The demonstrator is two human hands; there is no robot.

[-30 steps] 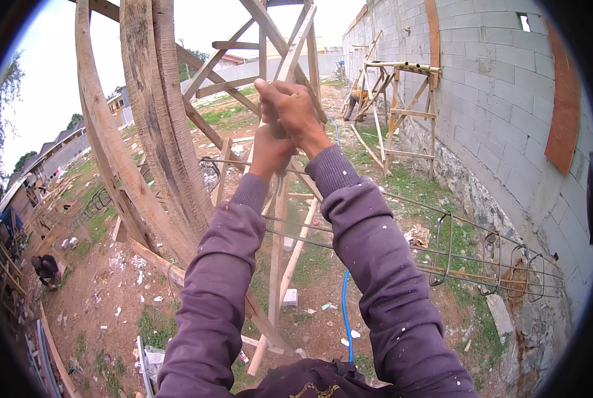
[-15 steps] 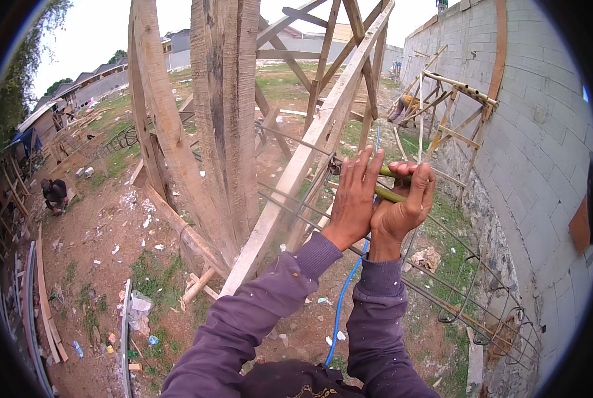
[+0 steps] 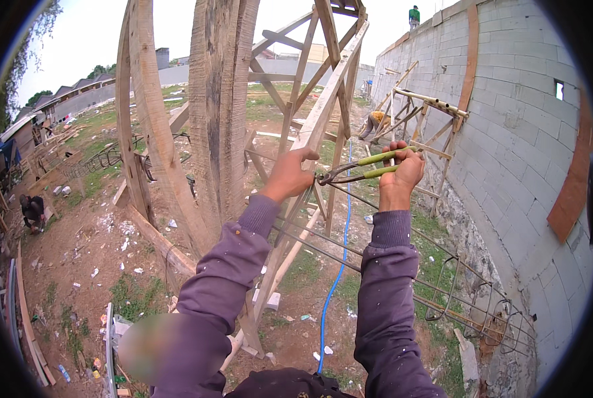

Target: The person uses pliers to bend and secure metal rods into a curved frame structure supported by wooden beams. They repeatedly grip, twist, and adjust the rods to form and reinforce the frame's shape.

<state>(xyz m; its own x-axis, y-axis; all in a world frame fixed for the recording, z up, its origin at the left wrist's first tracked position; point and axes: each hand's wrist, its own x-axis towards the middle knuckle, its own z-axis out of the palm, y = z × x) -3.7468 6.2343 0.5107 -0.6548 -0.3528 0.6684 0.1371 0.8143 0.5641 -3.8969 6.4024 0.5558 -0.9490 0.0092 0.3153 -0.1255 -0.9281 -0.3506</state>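
Note:
My right hand is wrapped round the green-sleeved handles of a pair of pincers. The handles stand somewhat apart, and the dark jaws point left, at a bar joint of a rebar cage. Close beside the jaws, my left hand is closed at the cage's left part, next to a slanting wooden beam. Its thumb side shows, but what its fingers hold is hidden. The long bars run from behind my hands down to the right, with square stirrups around them.
Upright timbers stand close at left. A grey block wall runs along the right, with bamboo scaffolding against it. A blue hose crosses the ground. People work at far left, by the scaffold and atop the wall.
My hands, earlier together round the pincers' handles, have parted. The left has moved left beside the jaws, while the right alone holds the handles. The view has shifted slightly right.

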